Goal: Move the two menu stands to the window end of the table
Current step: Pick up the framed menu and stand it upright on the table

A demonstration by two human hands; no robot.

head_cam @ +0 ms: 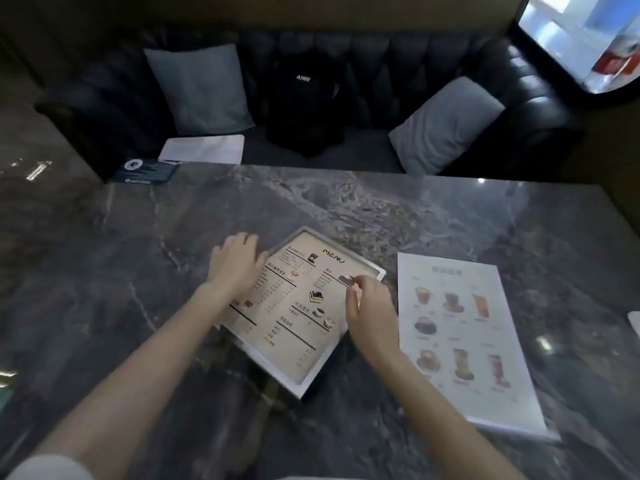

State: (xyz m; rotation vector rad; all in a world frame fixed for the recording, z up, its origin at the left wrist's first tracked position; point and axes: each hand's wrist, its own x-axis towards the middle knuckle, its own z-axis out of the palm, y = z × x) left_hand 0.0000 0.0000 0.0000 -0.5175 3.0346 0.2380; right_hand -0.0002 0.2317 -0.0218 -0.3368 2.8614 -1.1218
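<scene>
A beige menu stand (294,317) headed "MENU" lies flat and askew on the grey marble table (173,271), in the middle. My left hand (235,263) rests palm down on its upper left corner, fingers spread. My right hand (369,306) sits at its right edge, thumb and forefinger pinched at the frame's rim. A second menu stand (464,337), white with drink pictures, lies flat to the right, apart from both hands. The window (588,39) shows at the top right.
A black tufted sofa (381,74) runs along the table's far side, with two grey cushions (204,88), a black backpack (304,105) and a white sheet (204,148). A dark blue card (147,171) sits at the far left table corner. Something white pokes in at the right edge (635,323).
</scene>
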